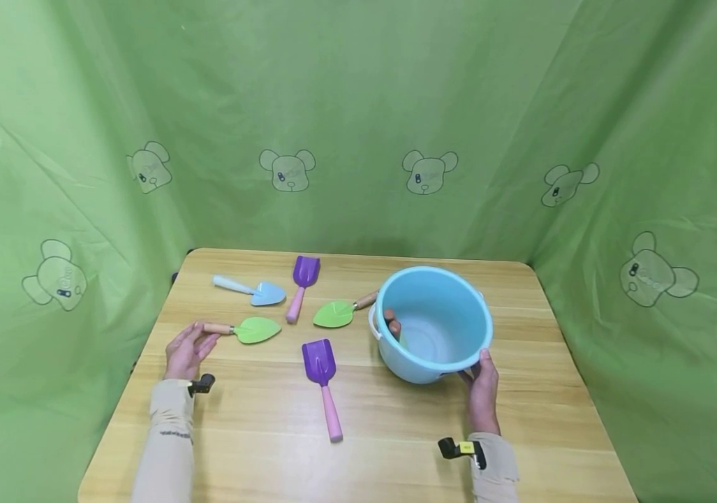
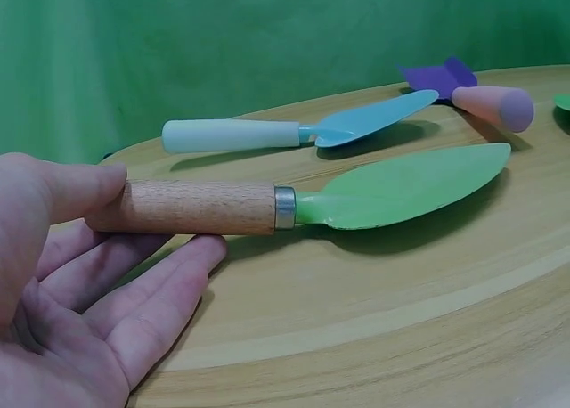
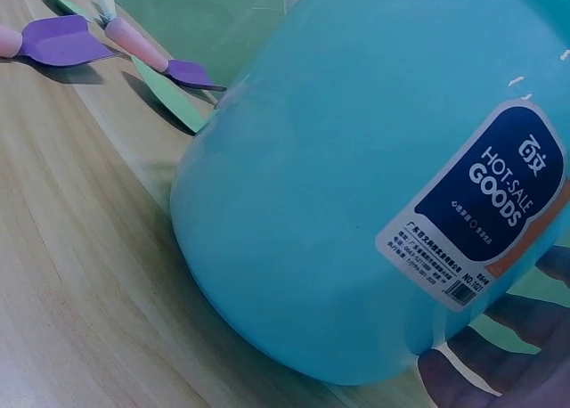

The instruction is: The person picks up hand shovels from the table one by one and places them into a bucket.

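Desk point(image 1: 396, 447), pale wood. On it: blue trowel point(image 1: 265, 294), green trowel point(image 1: 335, 314), purple scoop point(image 1: 306, 272) near back edge, second scoop point(image 1: 320, 362) mid-desk.

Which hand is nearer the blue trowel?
Left: the left hand is left and nearside of the blue trowel; the right hand is far to its right, holding the bucket.

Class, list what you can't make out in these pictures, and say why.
Head view: handle end of the right green trowel, hidden by the bucket.
Left wrist view: most of a green blade, past the right edge.
Right wrist view: fine print on the label, too small to read.
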A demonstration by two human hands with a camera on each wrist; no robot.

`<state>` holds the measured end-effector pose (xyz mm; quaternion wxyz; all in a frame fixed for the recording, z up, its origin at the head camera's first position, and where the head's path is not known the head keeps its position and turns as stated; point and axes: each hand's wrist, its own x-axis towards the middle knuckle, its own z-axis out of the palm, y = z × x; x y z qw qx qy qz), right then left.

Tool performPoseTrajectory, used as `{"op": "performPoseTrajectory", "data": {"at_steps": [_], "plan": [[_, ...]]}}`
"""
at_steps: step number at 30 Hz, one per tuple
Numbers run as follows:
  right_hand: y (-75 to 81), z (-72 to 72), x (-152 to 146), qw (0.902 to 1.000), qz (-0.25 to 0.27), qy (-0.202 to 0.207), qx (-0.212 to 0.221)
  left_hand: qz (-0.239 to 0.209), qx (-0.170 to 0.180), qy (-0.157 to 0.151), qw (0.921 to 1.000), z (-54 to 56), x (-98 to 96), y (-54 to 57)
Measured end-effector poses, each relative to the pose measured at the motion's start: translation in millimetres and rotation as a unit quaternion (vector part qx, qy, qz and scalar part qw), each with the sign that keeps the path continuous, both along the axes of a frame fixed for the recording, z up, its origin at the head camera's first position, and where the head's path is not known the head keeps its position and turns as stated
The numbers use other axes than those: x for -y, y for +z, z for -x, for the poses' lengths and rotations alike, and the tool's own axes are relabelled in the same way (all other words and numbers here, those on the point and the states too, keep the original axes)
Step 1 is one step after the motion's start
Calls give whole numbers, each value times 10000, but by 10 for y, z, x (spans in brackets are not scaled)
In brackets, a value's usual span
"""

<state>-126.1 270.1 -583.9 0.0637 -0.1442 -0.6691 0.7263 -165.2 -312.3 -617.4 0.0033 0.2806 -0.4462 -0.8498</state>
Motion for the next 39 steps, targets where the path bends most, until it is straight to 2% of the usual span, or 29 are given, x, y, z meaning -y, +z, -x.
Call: {"op": "performPoseTrajectory", "data": {"at_steps": [7,13,19,31,35,39], "plan": [[1,5,-5,10000,12,3,27,114,-99,-52,9999,-31,-19,-22],[6,-4,10,9997,86,-124,175,192,-59,-148,9997,-78,-43,31],[3,-9,-3,9999,-142,86,1,176,23,-40,9998,-73,-64,70],[-33,-58,3,9994,-209,133,248,124,-72,115,9998,-114,8,-52],[-30,-52,-9,9995,-224,108,196,86,-189,-15,9998,-100,8,-58],[-4,-15,-32,9995,-253,110,141,8,-106,-4,9999,-56,-16,-25]]}}
